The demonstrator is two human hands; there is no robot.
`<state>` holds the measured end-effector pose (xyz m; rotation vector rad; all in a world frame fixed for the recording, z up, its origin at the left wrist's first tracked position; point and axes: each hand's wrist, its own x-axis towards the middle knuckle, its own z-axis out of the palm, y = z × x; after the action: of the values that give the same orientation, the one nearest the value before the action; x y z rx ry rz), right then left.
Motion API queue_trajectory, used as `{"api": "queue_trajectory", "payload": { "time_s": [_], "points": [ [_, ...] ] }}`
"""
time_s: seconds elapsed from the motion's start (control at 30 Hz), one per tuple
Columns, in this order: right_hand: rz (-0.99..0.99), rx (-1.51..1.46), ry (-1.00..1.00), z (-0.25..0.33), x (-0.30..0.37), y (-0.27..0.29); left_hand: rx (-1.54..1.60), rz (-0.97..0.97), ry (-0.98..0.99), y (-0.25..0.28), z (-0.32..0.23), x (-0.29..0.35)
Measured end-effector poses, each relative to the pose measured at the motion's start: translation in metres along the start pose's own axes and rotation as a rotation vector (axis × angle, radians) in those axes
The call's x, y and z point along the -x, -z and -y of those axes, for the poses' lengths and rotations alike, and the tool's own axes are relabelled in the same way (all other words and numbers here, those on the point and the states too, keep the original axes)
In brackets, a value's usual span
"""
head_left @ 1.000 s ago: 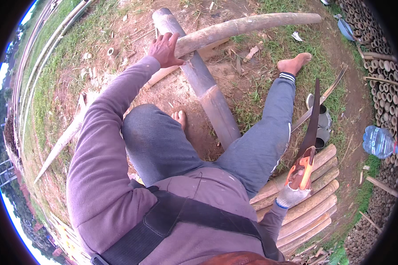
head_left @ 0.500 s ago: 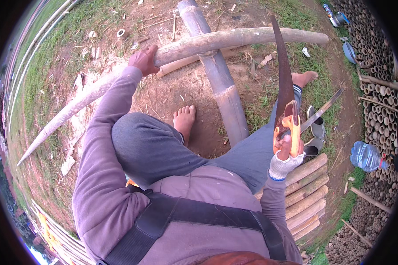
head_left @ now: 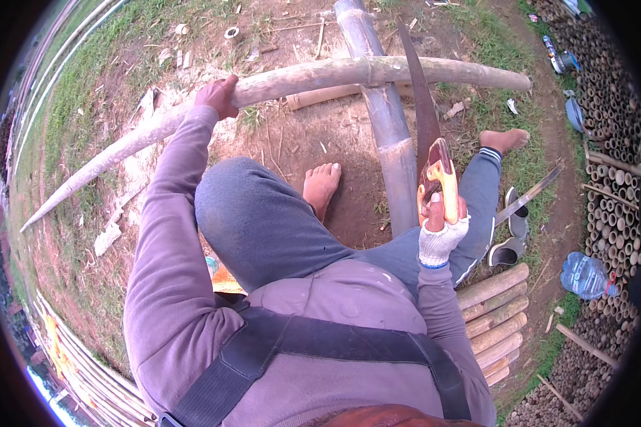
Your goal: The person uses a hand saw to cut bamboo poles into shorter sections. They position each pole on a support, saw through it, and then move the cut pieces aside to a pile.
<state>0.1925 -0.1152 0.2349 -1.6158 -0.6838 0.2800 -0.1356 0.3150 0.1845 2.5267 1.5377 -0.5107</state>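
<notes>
The person's left hand (head_left: 219, 98) has its bare fingers closed over a long bamboo pole (head_left: 299, 76), thumb on the near side; the pole slants from the far left up across the view to the upper right, its middle lying over a thick grey bamboo log (head_left: 397, 160) that points away from the person; the right hand (head_left: 443, 231), in a white fingerless glove (head_left: 441, 243) with a blue cuff edge, grips the orange-and-brown handle (head_left: 438, 181) of a handsaw (head_left: 423, 107), fingers wrapped round it; the dark blade points away from the person and crosses over the pole in view, just right of the log, though whether its teeth touch the bamboo cannot be told; a shorter bamboo piece (head_left: 324, 96) lies on the ground beneath the pole, beside the log; one bare foot (head_left: 322, 183) stands left of the log, the other (head_left: 504, 140) well to its right; near the right leg lie a pair of shoes (head_left: 507, 251) and a long narrow strip (head_left: 530, 193); farther right are a clear plastic bottle (head_left: 584, 276), a blue basin (head_left: 574, 114) and stacked bamboo cut ends (head_left: 609, 228); a row of bamboo poles (head_left: 495, 313) sits beside the right forearm.
</notes>
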Motion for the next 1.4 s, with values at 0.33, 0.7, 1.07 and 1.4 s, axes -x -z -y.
{"api": "queue_trajectory", "payload": {
  "time_s": [0.33,0.7,1.07,1.4],
  "points": [
    [0.102,-0.044,-0.028,-0.004,0.019,0.000,0.030,0.037,0.099,-0.001,-0.009,-0.009],
    [0.067,0.633,0.077,-0.084,-0.019,0.007,0.226,-0.608,0.050,-0.173,-0.065,0.139],
    [0.360,0.943,0.014,-0.146,-0.047,0.003,0.597,-0.517,0.444,-0.174,-0.019,0.292],
    [0.612,0.835,0.730,-0.089,-0.098,-0.118,0.226,-0.394,0.567,-0.084,0.149,0.161]
  ]
}}
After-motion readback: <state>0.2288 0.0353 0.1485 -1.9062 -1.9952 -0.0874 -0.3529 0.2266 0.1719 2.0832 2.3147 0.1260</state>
